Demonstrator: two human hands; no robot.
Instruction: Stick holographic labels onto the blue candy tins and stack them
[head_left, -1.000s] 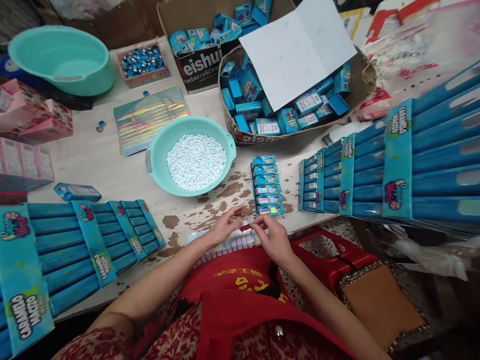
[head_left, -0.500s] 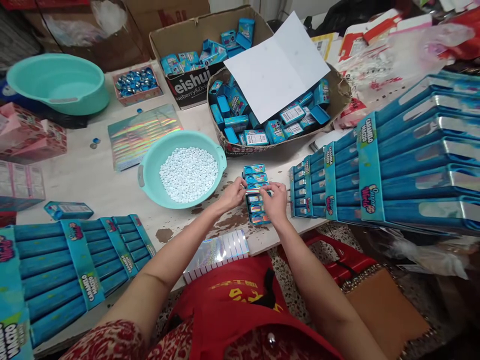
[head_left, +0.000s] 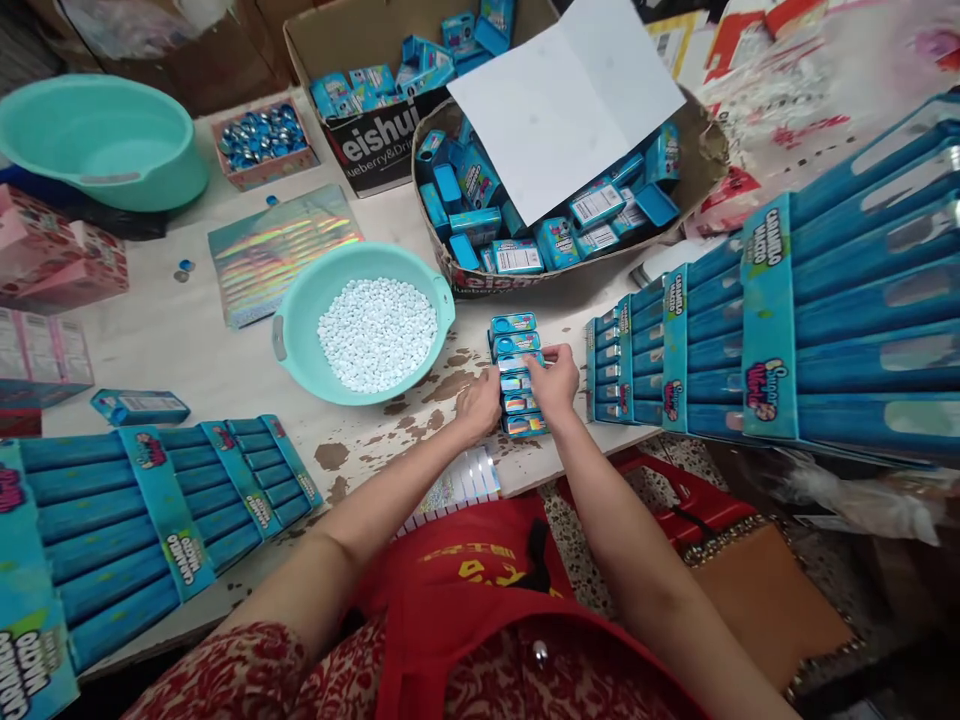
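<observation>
A row of small blue candy tins stands on the table in front of me, lids up. Shiny strips lie across the tops of the nearer tins. My left hand is closed against the row's left side, fingertips on a middle tin. From the right, my right hand grips the same tin, thumb on its top and fingers around its far side. A silvery sheet of cut sticker strips lies at the table's front edge, partly under my left forearm.
A turquoise basin of white candies stands left of the tins. Behind are cardboard boxes of blue tins, one under a white sheet. Blue display cartons flank the right; more lie left. An iridescent sheet lies farther back.
Both hands held a thin strip over the tins; now it lies on a tin, my right thumb pressing there. My left hand has dropped to the row's side. The view has shifted slightly.
</observation>
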